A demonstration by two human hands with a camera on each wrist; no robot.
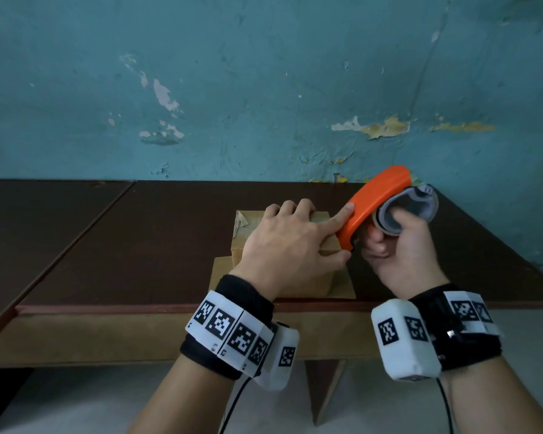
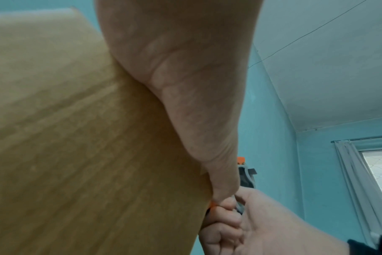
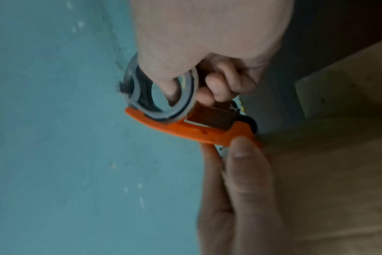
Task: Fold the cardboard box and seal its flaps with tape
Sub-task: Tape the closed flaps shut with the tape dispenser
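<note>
A small brown cardboard box point(image 1: 317, 278) stands on the dark table, with crumpled tape at its far left corner. My left hand point(image 1: 308, 239) lies on the box top. Its index finger stretches along the orange tape dispenser point(image 1: 370, 205), and its thumb point(image 3: 246, 172) presses at the dispenser's lower tip by the box's right edge. My right hand point(image 1: 398, 245) grips the dispenser, thumb hooked through the grey core of the brown tape roll point(image 3: 209, 117). The dispenser is tilted up, its mouth against the box's right top edge. The left wrist view shows the box side point(image 2: 76, 138) close up.
A flat cardboard sheet point(image 1: 342, 288) lies under the box near the table's front edge point(image 1: 138, 308). The brown table point(image 1: 138, 245) runs left and right, backed by a peeling teal wall point(image 1: 264, 89). A curtained window point(image 2: 371, 172) shows in the left wrist view.
</note>
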